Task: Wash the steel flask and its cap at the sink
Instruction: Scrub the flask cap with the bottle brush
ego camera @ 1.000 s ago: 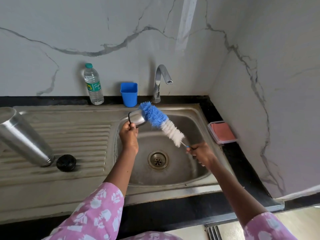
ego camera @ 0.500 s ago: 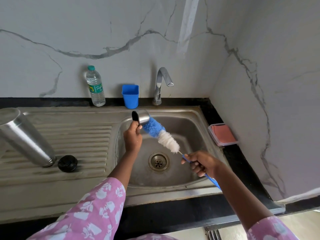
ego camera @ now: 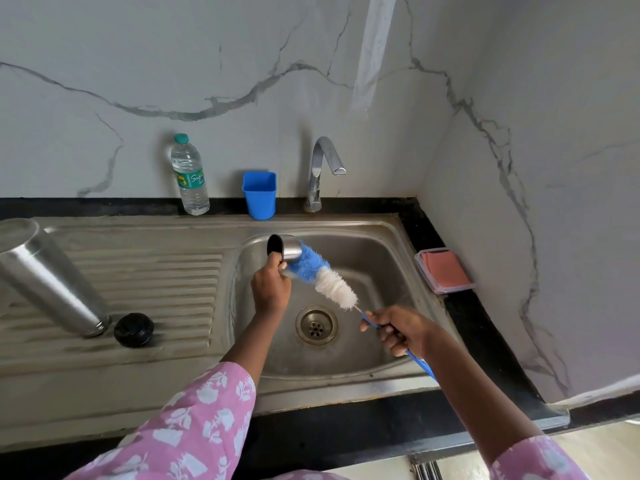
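Steel flask point(ego camera: 48, 275) stands neck-down on the drainboard point(ego camera: 156, 271), with the black stopper point(ego camera: 134, 329) just beside it. Steel cap point(ego camera: 289, 252) is over the sink basin point(ego camera: 381, 271), grasped by the left hand point(ego camera: 272, 289). Blue end of the bottle brush point(ego camera: 325, 278) sits inside the cap. Right hand point(ego camera: 401, 329) grips the brush handle

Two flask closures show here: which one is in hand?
The steel cup cap, gripped by the left hand over the sink with the bottle brush in it. The black stopper lies on the drainboard beside the flask.
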